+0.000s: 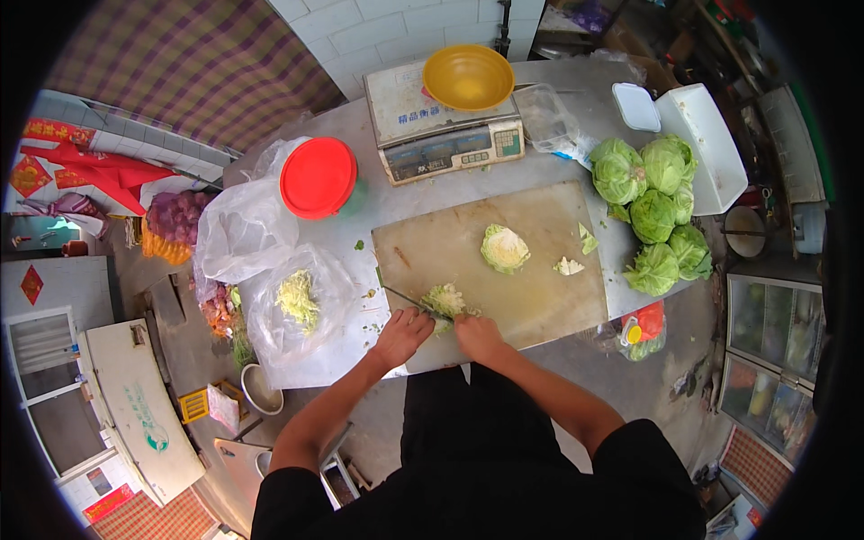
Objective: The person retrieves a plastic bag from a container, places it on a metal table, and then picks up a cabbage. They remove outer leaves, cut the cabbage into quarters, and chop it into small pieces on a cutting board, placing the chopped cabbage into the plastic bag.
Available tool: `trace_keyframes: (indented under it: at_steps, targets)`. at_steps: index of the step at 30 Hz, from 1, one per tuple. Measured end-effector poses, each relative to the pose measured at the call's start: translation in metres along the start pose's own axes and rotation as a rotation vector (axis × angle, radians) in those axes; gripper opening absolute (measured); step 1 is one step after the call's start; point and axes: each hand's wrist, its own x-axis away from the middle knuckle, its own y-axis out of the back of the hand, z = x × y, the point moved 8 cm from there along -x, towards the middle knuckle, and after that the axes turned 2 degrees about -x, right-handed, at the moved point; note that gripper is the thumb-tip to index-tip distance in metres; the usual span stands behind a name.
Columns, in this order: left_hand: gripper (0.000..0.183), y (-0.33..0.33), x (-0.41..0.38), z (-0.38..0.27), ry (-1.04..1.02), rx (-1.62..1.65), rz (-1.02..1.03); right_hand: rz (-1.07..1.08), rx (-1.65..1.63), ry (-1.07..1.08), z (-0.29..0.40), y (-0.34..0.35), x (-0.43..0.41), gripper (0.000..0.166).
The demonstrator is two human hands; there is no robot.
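Observation:
My right hand (478, 337) grips the near end of a kitchen knife (403, 296), whose narrow blade slants away to the left over the cutting board (418, 250). Curled fingers of my left hand (407, 335) meet the blade from the near side; whether they hold anything is hidden. Just beyond the knife lies a small heap of cut cabbage (443, 298). A cut half cabbage (504, 249) rests farther up the board, pale side showing. To its right are a pale cabbage chunk (568, 266) and a loose green leaf piece (588, 239).
On the metal table (364, 199), left of the board, shredded cabbage (298, 300) sits in an open clear plastic bag (337, 297). A red-lidded tub (318, 178), a weighing scale (445, 128) with a yellow bowl (468, 77), several whole cabbages (653, 216) and a white bin (705, 148) surround the board.

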Motion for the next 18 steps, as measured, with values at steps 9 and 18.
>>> trace_keyframes:
  at_steps: [9,18]
  targets:
    - [0.035,-0.037,0.024,0.001,0.096,0.152,-0.021,0.116,0.021,-0.030,0.012,0.069,0.057,0.009]
    - [0.033,-0.040,0.016,0.000,0.099,0.171,0.004,-0.021,-0.001,0.101,0.004,0.012,0.016,0.007]
